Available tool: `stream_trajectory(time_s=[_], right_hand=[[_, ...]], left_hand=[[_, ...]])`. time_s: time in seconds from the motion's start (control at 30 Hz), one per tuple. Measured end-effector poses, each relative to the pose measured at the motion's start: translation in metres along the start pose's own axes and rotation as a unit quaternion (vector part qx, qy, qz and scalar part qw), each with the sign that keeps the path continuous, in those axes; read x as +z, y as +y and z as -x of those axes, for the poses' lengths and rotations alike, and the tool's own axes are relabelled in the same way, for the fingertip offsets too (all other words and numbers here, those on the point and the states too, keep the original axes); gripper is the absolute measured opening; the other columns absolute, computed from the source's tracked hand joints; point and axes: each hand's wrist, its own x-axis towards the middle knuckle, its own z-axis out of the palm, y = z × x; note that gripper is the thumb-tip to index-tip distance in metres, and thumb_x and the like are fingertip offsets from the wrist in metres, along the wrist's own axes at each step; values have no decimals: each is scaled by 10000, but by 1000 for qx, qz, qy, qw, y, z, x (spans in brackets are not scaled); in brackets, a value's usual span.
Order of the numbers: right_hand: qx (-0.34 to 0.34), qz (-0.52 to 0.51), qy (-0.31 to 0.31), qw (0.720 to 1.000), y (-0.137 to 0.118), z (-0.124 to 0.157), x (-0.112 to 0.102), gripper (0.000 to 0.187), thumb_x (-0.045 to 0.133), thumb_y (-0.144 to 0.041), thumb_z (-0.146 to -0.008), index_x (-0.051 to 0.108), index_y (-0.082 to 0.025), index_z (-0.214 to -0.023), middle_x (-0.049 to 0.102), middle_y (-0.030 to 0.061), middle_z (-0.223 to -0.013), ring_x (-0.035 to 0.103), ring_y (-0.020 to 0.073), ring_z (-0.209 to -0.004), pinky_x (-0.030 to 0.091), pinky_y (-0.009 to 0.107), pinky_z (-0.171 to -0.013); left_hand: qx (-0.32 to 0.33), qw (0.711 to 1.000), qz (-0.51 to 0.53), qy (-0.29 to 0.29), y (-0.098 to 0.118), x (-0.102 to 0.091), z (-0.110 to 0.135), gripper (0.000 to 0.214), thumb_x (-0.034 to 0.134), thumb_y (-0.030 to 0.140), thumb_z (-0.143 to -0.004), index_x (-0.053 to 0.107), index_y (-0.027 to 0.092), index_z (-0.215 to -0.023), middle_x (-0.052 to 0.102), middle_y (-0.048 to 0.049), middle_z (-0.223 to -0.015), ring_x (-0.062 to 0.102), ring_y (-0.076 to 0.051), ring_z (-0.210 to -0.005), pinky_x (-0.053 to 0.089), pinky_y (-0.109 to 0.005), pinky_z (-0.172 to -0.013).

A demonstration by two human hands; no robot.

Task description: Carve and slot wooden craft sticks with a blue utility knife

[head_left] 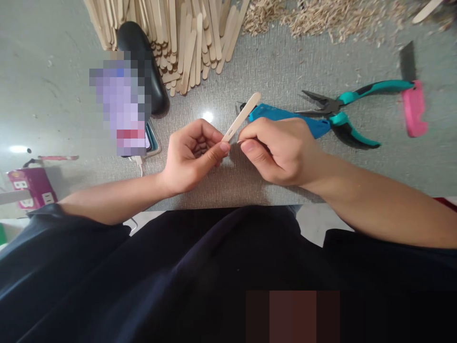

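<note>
My left hand [194, 157] pinches a wooden craft stick [246, 112] by its lower end, between thumb and forefinger. The stick points up and to the right, and a small slot shows in it just above my thumb. Close beside it, my right hand [278, 150] is closed, thumb against forefinger. A thin sliver pokes out of that pinch toward the stick; its kind is too small to tell. Behind my right hand lies a blue flat-handled tool [289, 114], partly hidden by the knuckles.
Teal-and-black needle-nose pliers [333, 107] lie right, beside a pink-handled blade [414, 109]. Many craft sticks [193, 52] are heaped at the back, near wood shavings [314, 19]. A black case [143, 66], blurred phone [121, 109] and purple power strip [32, 188] are left.
</note>
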Motion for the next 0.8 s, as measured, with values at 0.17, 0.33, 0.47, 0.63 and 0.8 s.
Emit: stream_trajectory(time_s=[0.17, 0.33, 0.47, 0.63, 0.8], right_hand=[[-53, 4, 107, 993, -2, -3, -1, 272, 512, -307, -1208, 731, -241, -1059, 697, 40, -870, 672, 213, -818, 563, 398, -740], [-143, -12, 193, 971, 4, -2, -8, 159, 625, -256, -1142, 775, -301, -1170, 629, -12, -757, 619, 184, -671, 465, 389, -619], [-234, -49, 150, 960, 6, 0, -16, 139, 647, -201, -1113, 763, -264, -1157, 753, -9, -768, 681, 183, -660, 455, 397, -563], [-235, -82, 79, 965, 0, 1, -19, 93, 641, -304, -1150, 727, -326, -1176, 854, 5, -950, 807, 190, -800, 638, 345, -667], [-193, -141, 84, 967, -6, 1, -11, 178, 567, -357, -1216, 716, -271, -1259, 861, 28, -951, 831, 192, -816, 669, 338, -704]], left_hand=[[4, 1000, -11, -2, 2, 0, 1, 363, 907, 477, -1023, 696, 212, -893, 752, 36, -750, 680, -63, -547, 542, -196, -498], [23, 999, -25, -4, -3, -1, 1, 354, 879, 483, -1044, 678, 227, -904, 764, 39, -741, 665, -72, -513, 505, -205, -453], [38, 998, -52, 3, -6, -1, 2, 357, 865, 502, -1049, 675, 236, -905, 754, 42, -715, 635, -74, -490, 462, -206, -422], [39, 996, -79, 8, -5, 0, 3, 371, 855, 534, -1052, 677, 240, -909, 729, 35, -715, 610, -72, -506, 437, -215, -433], [40, 996, -82, 10, -4, 0, 4, 378, 884, 542, -1029, 690, 239, -914, 704, 35, -713, 615, -73, -531, 421, -227, -449]])
